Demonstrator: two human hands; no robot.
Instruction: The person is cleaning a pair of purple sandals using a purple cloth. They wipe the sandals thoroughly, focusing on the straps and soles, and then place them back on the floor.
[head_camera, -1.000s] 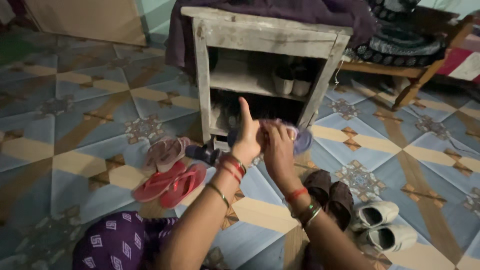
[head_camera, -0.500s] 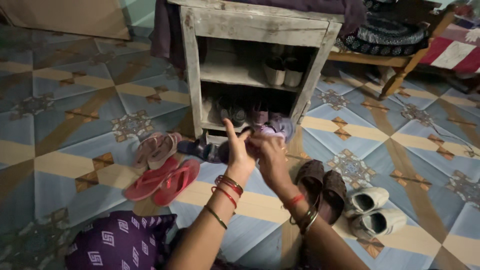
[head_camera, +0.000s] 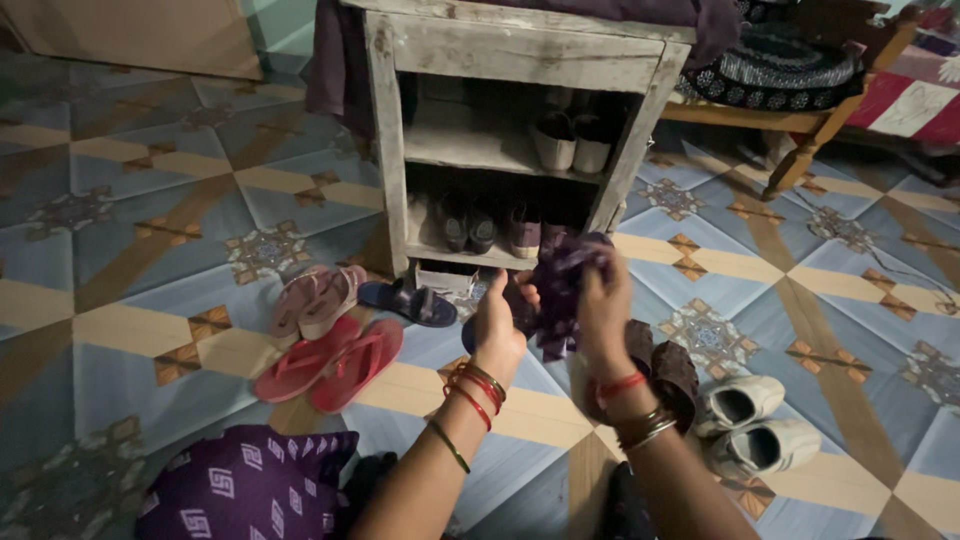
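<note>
My left hand (head_camera: 497, 328) is raised in front of me, closed on a dark sandal (head_camera: 520, 306) that is mostly hidden behind the fingers. Just to its right, my right hand (head_camera: 604, 305) grips a crumpled dark purple cloth (head_camera: 560, 285), which hangs against the sandal. Both hands hover over the tiled floor, in front of the lower shelf of a worn white wooden shoe rack (head_camera: 386, 150). Both wrists wear red and metal bangles.
The rack holds a white pair (head_camera: 570, 145) above and dark shoes (head_camera: 480, 226) below. On the floor lie pink sandals (head_camera: 320, 300), red flip-flops (head_camera: 335, 360), a dark sandal (head_camera: 412, 302), brown shoes (head_camera: 675, 375) and white shoes (head_camera: 755, 428). A wooden cot (head_camera: 800, 140) stands back right.
Both hands have dropped lower and moved right. My left forefinger, raised before, has folded down. The right hand has drawn the cloth off the sandal's top to its right side.
</note>
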